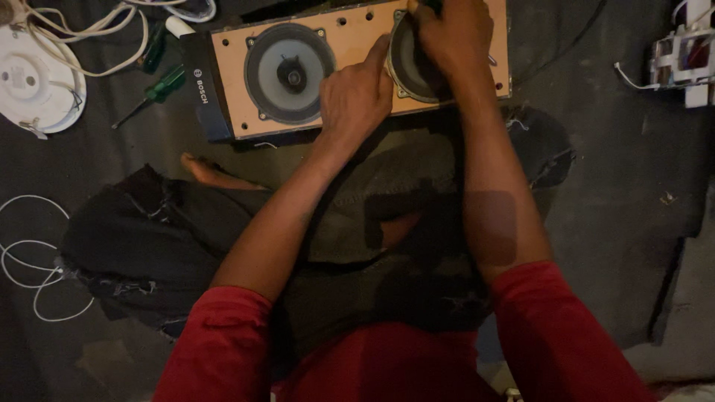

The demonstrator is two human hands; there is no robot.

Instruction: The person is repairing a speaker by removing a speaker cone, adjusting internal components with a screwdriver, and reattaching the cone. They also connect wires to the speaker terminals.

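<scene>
- Dark cloth (pixel 625 208) covers the floor where the person sits cross-legged in red sleeves, a bare foot (pixel 212 173) showing by the left knee.
- Just beyond the knees lies a speaker box (pixel 350 41), face up, its tan wooden front panel turned toward the camera and a black end cap on its left end.
- Its long axis runs left to right across the view, tilted slightly so the right end sits higher in the picture.
- Two round drivers sit in the panel: the left speaker cone (pixel 290 73) is in full view; the right speaker cone (pixel 410 63) is mostly covered by the hands.
- The left hand (pixel 356 100) rests on the panel, index finger stretched out to the rim of the right cone, other fingers curled under.
- The right hand (pixel 454 37) is closed down over the right cone; what its fingers hold I cannot tell.
- A green-handled screwdriver (pixel 153 91) lies left of the box, pointing down-left.
- A white round fixture (pixel 33 82) with pale cables sits at far left.
- White plastic parts (pixel 681 59) lie at far right.
</scene>
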